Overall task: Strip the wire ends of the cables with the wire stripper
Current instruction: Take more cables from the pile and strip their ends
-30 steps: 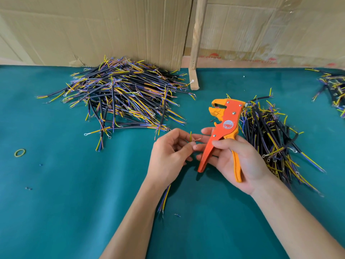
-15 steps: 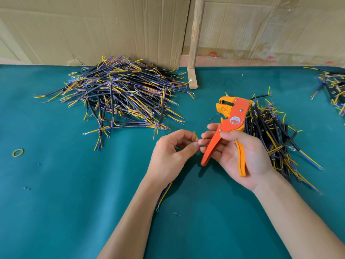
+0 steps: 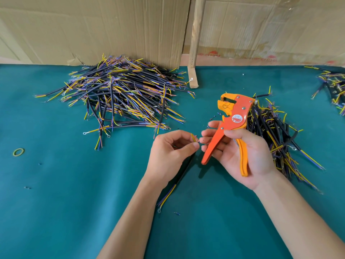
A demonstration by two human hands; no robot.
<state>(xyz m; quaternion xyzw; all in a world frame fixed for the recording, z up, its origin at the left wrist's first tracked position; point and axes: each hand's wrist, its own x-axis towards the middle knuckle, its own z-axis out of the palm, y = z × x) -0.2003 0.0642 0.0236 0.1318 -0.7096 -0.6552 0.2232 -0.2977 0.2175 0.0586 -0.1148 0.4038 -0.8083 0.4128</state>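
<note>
Left hand [image 3: 171,152] curled, thumb and forefinger pinching one cable [image 3: 183,171] just below its yellow wire tip; rest of that cable trailing down under the wrist to a ring terminal lying on the green counter [image 3: 56,212]. Right hand [image 3: 240,154] wrapped around the orange wire stripper [image 3: 231,126], thumb over the red handle, yellow handle lying across the palm, fingers curled behind. Stripper head tilted up and away, mouth facing left, nothing seen between its blades. Fingertips of both hands almost meeting at the wire tip, right fingertips seemingly touching the bare end, though too small to tell for sure.

Big heap of cables [image 3: 121,96] spread at the back left of the counter, against the cardboard wall [image 3: 93,28]. Second heap [image 3: 276,135] just behind and right of the right hand, partly hidden by stripper and wrist. Third cluster [image 3: 334,88] at the far right edge. Wooden post [image 3: 194,43] standing between the cardboard panels. Yellow rubber band [image 3: 18,151] lying alone at far left. Tiny scraps of insulation [image 3: 177,213] scattered near the left forearm.

Compared with half a second before: hands held in much the same pose, same pinch kept, stripper head tipped slightly further right, wire end not yet fed into it.
</note>
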